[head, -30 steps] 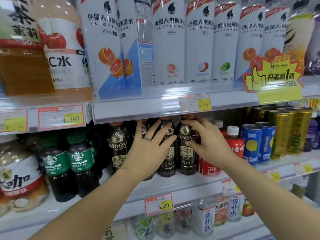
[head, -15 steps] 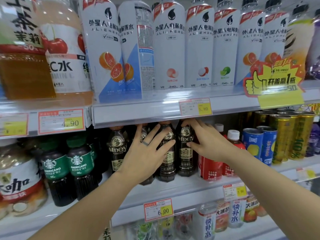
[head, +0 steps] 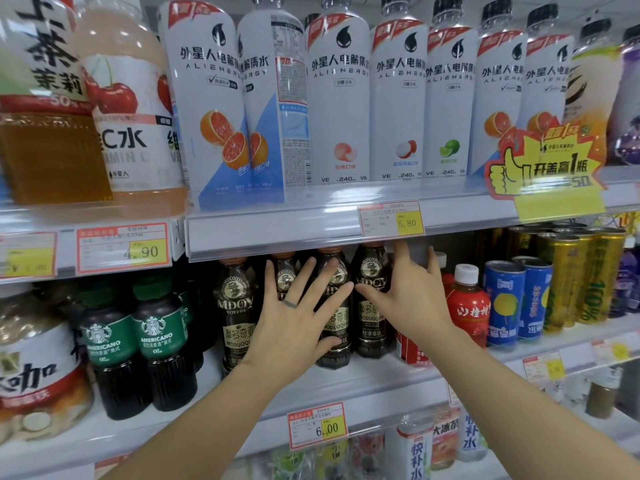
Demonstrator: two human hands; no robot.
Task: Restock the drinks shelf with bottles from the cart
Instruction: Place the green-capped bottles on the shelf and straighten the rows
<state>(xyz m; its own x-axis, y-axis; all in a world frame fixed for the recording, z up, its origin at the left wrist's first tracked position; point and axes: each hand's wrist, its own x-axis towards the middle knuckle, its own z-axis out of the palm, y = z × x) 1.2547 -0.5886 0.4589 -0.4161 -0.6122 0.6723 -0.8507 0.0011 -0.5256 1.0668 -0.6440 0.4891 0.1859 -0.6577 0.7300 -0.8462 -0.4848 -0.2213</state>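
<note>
Several dark Moduoqiya coffee bottles stand in a row on the middle shelf (head: 346, 386), their caps just under the upper shelf's rail. My left hand (head: 298, 317), a ring on one finger, lies flat with fingers spread over the middle coffee bottle (head: 337, 325) and its left neighbour (head: 235, 306). My right hand (head: 412, 299) is spread open just right of the rightmost coffee bottle (head: 370, 327), thumb against its shoulder, fingers reaching up behind it. Neither hand holds a bottle. The cart is out of view.
Green-labelled Americano bottles (head: 159, 341) stand to the left; a red-labelled bottle (head: 471, 306), blue cans (head: 504, 303) and gold cans (head: 568, 278) to the right. White Alienergy bottles (head: 336, 98) fill the upper shelf, whose price rail (head: 277, 233) overhangs the coffee caps. A yellow promo tag (head: 547, 174) hangs at right.
My right hand has let go of the rightmost coffee bottle's neck and spread its fingers beside it. My left hand stays flat on the bottles.
</note>
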